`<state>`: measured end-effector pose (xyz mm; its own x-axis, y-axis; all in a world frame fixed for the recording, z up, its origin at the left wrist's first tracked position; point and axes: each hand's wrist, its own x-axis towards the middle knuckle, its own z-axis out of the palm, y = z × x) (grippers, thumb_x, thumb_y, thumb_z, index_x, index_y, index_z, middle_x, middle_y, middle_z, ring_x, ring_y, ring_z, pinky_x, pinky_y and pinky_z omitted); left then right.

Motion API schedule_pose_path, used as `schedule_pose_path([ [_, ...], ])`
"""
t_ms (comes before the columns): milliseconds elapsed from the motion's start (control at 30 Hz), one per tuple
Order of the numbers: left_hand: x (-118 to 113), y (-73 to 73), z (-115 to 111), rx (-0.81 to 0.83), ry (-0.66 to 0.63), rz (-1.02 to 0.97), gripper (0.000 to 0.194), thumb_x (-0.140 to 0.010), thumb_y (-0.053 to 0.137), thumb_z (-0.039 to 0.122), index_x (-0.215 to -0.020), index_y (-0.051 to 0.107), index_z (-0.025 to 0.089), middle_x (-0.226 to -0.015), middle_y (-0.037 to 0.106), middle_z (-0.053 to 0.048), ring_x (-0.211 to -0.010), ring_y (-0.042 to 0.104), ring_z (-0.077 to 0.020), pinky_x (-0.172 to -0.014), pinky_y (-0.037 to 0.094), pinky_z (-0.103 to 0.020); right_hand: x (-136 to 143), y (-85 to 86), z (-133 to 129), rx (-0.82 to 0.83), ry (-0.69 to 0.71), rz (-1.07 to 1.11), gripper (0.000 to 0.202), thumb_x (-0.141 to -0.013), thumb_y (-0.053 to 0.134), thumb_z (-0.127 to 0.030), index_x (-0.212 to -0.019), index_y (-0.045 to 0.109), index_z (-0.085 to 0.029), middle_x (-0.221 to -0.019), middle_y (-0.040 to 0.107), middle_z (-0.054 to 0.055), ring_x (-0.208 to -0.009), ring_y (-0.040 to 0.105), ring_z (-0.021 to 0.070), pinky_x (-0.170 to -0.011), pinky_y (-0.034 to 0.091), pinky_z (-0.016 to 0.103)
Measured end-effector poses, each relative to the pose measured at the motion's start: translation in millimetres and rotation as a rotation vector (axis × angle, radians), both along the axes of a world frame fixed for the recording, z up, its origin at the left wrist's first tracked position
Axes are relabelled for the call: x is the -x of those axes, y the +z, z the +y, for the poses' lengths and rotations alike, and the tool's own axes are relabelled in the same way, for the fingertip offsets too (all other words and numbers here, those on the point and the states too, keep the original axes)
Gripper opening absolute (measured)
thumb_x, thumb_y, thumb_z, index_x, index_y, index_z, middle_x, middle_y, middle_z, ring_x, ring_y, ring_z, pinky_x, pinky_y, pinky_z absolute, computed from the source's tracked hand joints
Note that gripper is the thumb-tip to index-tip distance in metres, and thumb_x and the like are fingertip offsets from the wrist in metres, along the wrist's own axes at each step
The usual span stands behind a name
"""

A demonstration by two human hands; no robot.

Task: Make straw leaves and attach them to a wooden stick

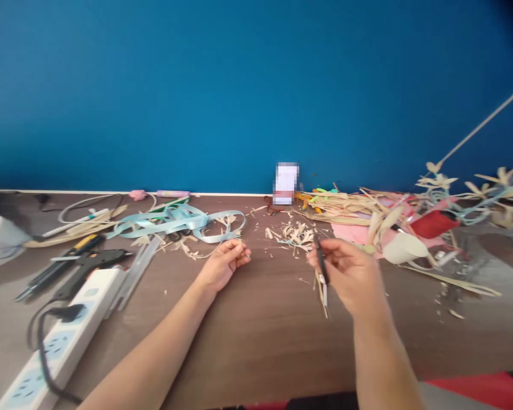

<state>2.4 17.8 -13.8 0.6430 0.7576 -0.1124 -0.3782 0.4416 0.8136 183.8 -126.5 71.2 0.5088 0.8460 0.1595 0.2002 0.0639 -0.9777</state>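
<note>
My left hand (228, 263) is over the middle of the table, with thumb and fingertips pressed together. What it pinches, if anything, is too small to make out. Across from it, my right hand (350, 273) is closed round a slim black-handled tool (322, 263) whose pale, narrow end points down toward me. A thin straw-coloured strip (325, 304) hangs beside that tool's lower end. Just beyond my right fingers lies a small pile of pale dried-leaf flowers and scraps (298, 234). Loops of light blue ribbon (175, 222) lie past my left hand.
A white power strip (88, 319), a black glue gun (96, 262) and clear glue sticks (139, 270) are at left. A phone-like screen (286, 182) leans against the blue wall. Dried strips (342, 205), a red spool (435, 224) and a pale flower branch (470, 210) fill the right.
</note>
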Motion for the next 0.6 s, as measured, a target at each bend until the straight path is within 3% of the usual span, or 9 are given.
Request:
schedule_pose_path([
  [67,-1,1.1,-3,-0.013,-0.021,-0.031,0.014,-0.065,0.066,0.025,-0.069,0.056,0.015,-0.066,0.059,-0.001,-0.065,0.056,-0.011,-0.066,0.045,-0.025,-30,6.0,-24,0.061,-0.142,-0.133,0.028,-0.059,0.068,-0.035,-0.081,0.06,-0.019,-0.066,0.062,0.005,-0.057,0.055,0.017,-0.047,0.042,0.028],
  [133,-1,1.9,-6,-0.018,-0.049,-0.062,0.013,-0.067,0.065,0.025,-0.07,0.057,0.015,-0.066,0.059,-0.002,-0.065,0.057,-0.0118,-0.066,0.044,-0.025,-66,1.7,-45,0.192,-0.224,-0.266,0.029,-0.06,0.065,-0.037,-0.081,0.06,-0.018,-0.063,0.062,0.005,-0.056,0.056,0.018,-0.047,0.042,0.028],
  [233,-3,1.9,-10,-0.007,-0.077,-0.094,0.012,-0.068,0.064,0.024,-0.072,0.056,0.015,-0.066,0.059,-0.002,-0.065,0.057,-0.0122,-0.066,0.044,-0.026,-118,-21.4,-64,0.496,-0.363,-0.54,0.024,-0.06,0.061,-0.037,-0.073,0.059,-0.018,-0.065,0.063,0.006,-0.057,0.058,0.019,-0.048,0.041,0.027],
  [333,-4,1.0,-12,0.019,-0.075,-0.113,0.012,-0.069,0.063,0.024,-0.073,0.055,0.015,-0.067,0.06,-0.002,-0.063,0.056,-0.011,-0.065,0.043,-0.025,-149,-49.1,-64,0.829,-0.501,-0.784,0.021,-0.057,0.061,-0.038,-0.064,0.054,-0.02,-0.058,0.061,0.005,-0.051,0.055,0.02,-0.046,0.037,0.028],
  [400,-4,0.4,-12,0.039,-0.058,-0.117,0.013,-0.069,0.063,0.024,-0.073,0.054,0.015,-0.067,0.059,-0.001,-0.06,0.055,-0.0093,-0.063,0.042,-0.024,-153,-59.9,-58,0.95,-0.481,-0.889,0.02,-0.058,0.06,-0.038,-0.058,0.049,-0.021,-0.052,0.057,0.003,-0.046,0.052,0.0191,-0.045,0.035,0.029],
  [467,-4,-0.1,-11,0.051,-0.028,-0.115,0.014,-0.068,0.063,0.024,-0.073,0.053,0.015,-0.07,0.058,-0.001,-0.055,0.051,-0.0067,-0.059,0.041,-0.021,-147,-59.2,-56,0.983,-0.377,-0.947,0.024,-0.058,0.06,-0.035,-0.047,0.044,-0.022,-0.048,0.052,0.002,-0.045,0.051,0.0177,-0.045,0.034,0.028],
  [533,-4,-0.8,-10,0.054,0.004,-0.128,0.015,-0.068,0.063,0.024,-0.072,0.053,0.014,-0.073,0.057,-0.001,-0.049,0.045,-0.0036,-0.052,0.037,-0.019,-133,-45.9,-67,0.938,-0.268,-0.956,0.03,-0.059,0.062,-0.029,-0.04,0.04,-0.022,-0.044,0.049,0.002,-0.046,0.05,0.0166,-0.046,0.033,0.028],
  [600,-4,-1.8,-8,0.072,0.025,-0.149,0.015,-0.068,0.063,0.024,-0.072,0.053,0.014,-0.072,0.053,0.0,-0.047,0.04,-0.0022,-0.046,0.032,-0.017,-120,-24.4,-90,0.758,-0.217,-0.895,0.024,-0.064,0.06,-0.031,-0.045,0.049,-0.023,-0.05,0.055,0.006,-0.05,0.053,0.0167,-0.047,0.031,0.029],
])
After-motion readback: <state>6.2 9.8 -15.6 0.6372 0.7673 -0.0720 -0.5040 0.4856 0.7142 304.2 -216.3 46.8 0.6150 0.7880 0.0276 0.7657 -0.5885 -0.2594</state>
